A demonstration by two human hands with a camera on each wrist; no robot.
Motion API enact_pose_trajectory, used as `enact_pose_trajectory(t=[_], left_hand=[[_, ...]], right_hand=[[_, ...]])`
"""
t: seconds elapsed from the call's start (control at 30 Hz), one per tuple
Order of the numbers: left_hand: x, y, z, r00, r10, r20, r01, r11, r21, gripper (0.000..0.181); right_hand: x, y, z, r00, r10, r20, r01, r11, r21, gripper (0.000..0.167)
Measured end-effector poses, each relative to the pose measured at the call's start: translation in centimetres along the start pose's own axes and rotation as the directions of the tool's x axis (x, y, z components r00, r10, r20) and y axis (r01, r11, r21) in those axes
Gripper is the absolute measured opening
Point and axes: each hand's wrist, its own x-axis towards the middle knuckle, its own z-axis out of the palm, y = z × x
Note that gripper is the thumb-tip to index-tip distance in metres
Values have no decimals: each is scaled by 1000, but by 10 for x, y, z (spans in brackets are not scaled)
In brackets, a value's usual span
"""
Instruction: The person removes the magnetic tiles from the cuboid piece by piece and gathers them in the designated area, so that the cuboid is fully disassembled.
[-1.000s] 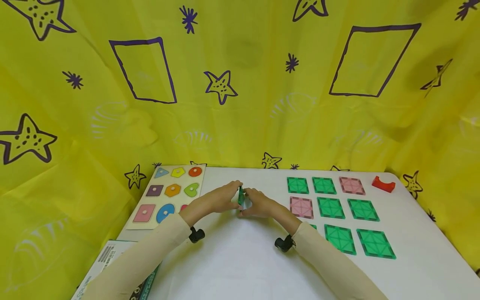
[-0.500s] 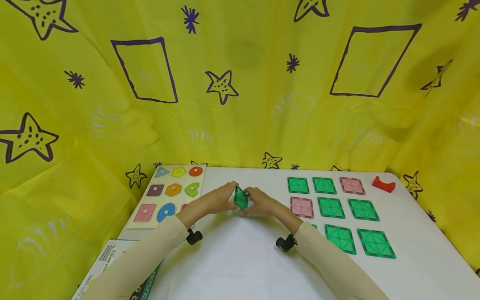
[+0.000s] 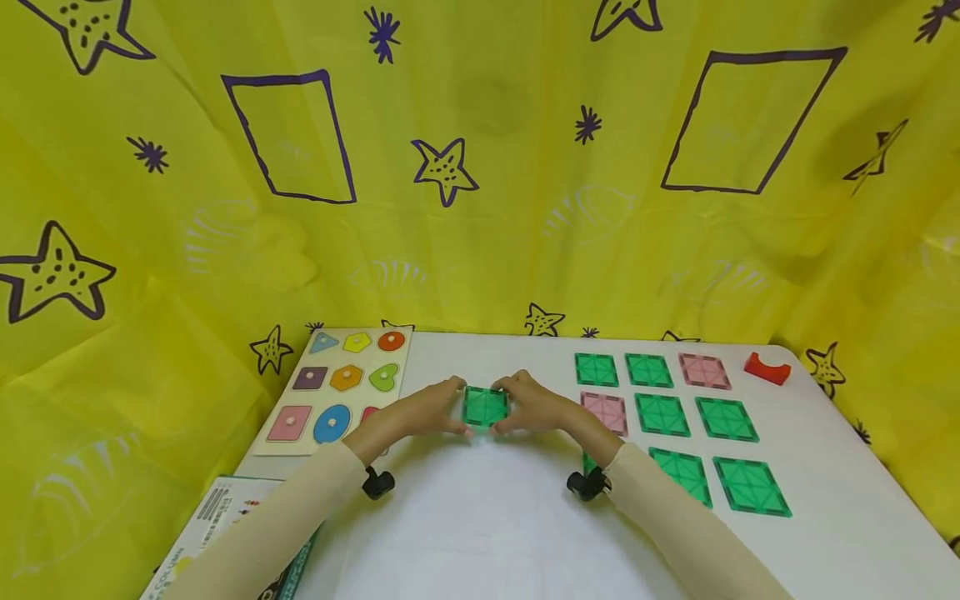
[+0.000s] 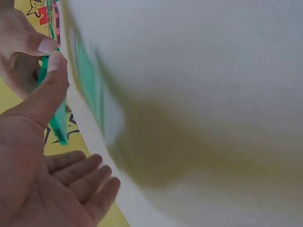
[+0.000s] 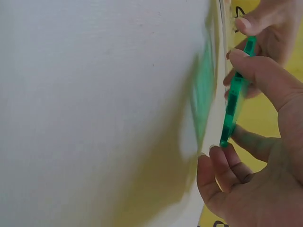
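Note:
In the head view a green transparent square magnetic tile (image 3: 485, 407) hangs upright above the white table, its face toward me. My right hand (image 3: 534, 404) pinches its right side; in the right wrist view the thumb (image 5: 244, 59) and index finger meet its edges. My left hand (image 3: 435, 408) is at its left side. In the left wrist view the left thumb (image 4: 52, 78) touches or overlaps the tile (image 4: 59, 125), while the other fingers (image 4: 85, 182) are loosely extended, apart from its lower end. A green glow falls on the table below.
Rows of green tiles (image 3: 660, 415) and pink tiles (image 3: 703, 372) lie at the right, one partly behind my right forearm. Beyond them sits a red notched block (image 3: 767, 368). A shape-puzzle board (image 3: 300, 396) and a box (image 3: 225, 508) stand left. Yellow curtain (image 3: 487, 250) hangs behind.
The green tile has turned from edge-on to face-on. My hands have moved slightly apart, the left to the left and the right to the right.

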Motion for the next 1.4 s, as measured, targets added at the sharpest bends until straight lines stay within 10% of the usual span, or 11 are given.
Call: enact_pose_trajectory(t=[0.3,1.0,1.4], left_hand=[[-12,-6,3,984,-165,64,144,957,251,94],[-23,-2,14,985,-171,21,163,967,197,91],[-26,3,18,985,-175,12,169,963,211,88]], right_hand=[[-40,8,-17,998,32,-53,-31,999,22,79],[-236,71,-58,968,210,-139,-210,978,21,86],[-308,113,-47,885,464,20,-464,886,-4,83]])
